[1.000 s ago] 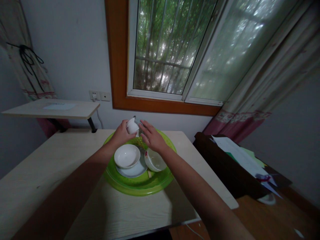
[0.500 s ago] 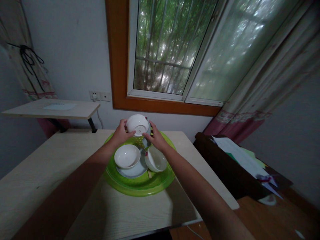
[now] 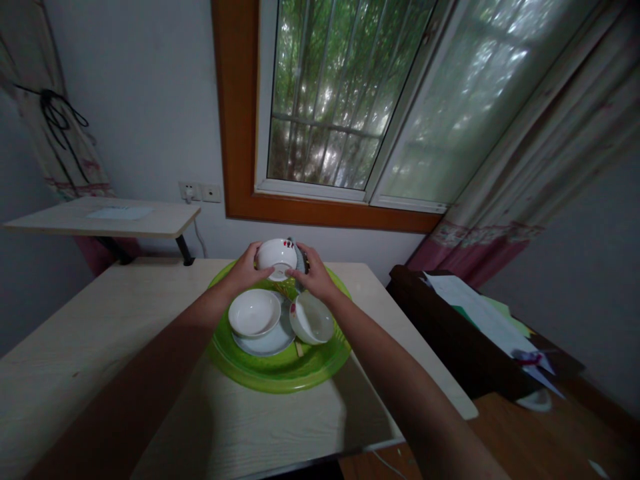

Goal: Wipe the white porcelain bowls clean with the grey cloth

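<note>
Between my two hands a white bowl [image 3: 277,257] with a small red and black pattern is held tilted over the far part of a green basin [image 3: 280,385]. My left hand [image 3: 249,268] grips its left side, thumb near the foot. From the right, my right hand [image 3: 313,270] closes on the same bowl, thumb also by the foot. Nearer to me in the basin, a plain white bowl [image 3: 254,313] rests on a white plate [image 3: 265,343]. To its right a patterned bowl [image 3: 313,320] leans on its side. A greyish object behind the held bowl is mostly hidden.
The basin stands on a pale wooden table [image 3: 280,433]. A small raised shelf [image 3: 105,217] is at the left rear. Behind are the wall and a barred window [image 3: 330,93]. On the right, a dark piece of furniture [image 3: 435,327] carries papers [image 3: 475,310].
The held bowl has come slightly down and turned, so its red and black pattern now shows more and its foot faces lower. Both hands have moved with it.
</note>
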Demonstrator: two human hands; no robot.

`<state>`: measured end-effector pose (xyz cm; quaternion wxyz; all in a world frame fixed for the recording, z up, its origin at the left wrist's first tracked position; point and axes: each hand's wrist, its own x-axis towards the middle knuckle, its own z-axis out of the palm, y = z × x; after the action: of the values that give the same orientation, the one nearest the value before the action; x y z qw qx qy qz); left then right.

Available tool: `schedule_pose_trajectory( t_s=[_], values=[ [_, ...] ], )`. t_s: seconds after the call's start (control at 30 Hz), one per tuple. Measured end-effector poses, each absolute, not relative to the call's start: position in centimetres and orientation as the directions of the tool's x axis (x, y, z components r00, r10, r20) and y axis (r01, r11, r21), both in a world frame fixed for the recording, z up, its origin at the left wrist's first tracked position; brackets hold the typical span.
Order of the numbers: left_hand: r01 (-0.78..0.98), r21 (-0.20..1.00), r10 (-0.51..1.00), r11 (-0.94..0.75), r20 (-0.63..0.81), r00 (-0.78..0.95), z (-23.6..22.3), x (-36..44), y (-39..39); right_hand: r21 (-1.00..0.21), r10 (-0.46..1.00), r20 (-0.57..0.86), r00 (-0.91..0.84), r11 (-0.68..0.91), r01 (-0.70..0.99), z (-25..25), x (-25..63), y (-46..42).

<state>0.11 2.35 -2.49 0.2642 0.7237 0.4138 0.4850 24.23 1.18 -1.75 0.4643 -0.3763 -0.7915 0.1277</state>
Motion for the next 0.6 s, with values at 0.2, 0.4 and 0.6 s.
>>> schedule_pose_trajectory(
  t_s=[0.2,0.4,0.6],
  values=[
    [0.388,0.735,0.83,-0.556,0.518,0.207,-2.5,0.25,2.36,-0.46,0.641,0.684,-0.348,0.749,0.477,-1.23,24.3,1.07],
    [0.417,0.716,0.827,-0.56,0.518,0.221,-2.05,0.47,1.96,-0.422,0.626,0.678,-0.385,0.761,0.493,-1.03,24.39,0.73],
    [0.375,0.748,0.837,-0.547,0.502,0.218,-2.12,0.61,2.05,-0.394,0.622,0.677,-0.394,0.758,0.519,-0.82,24.46,0.47]
  ],
)
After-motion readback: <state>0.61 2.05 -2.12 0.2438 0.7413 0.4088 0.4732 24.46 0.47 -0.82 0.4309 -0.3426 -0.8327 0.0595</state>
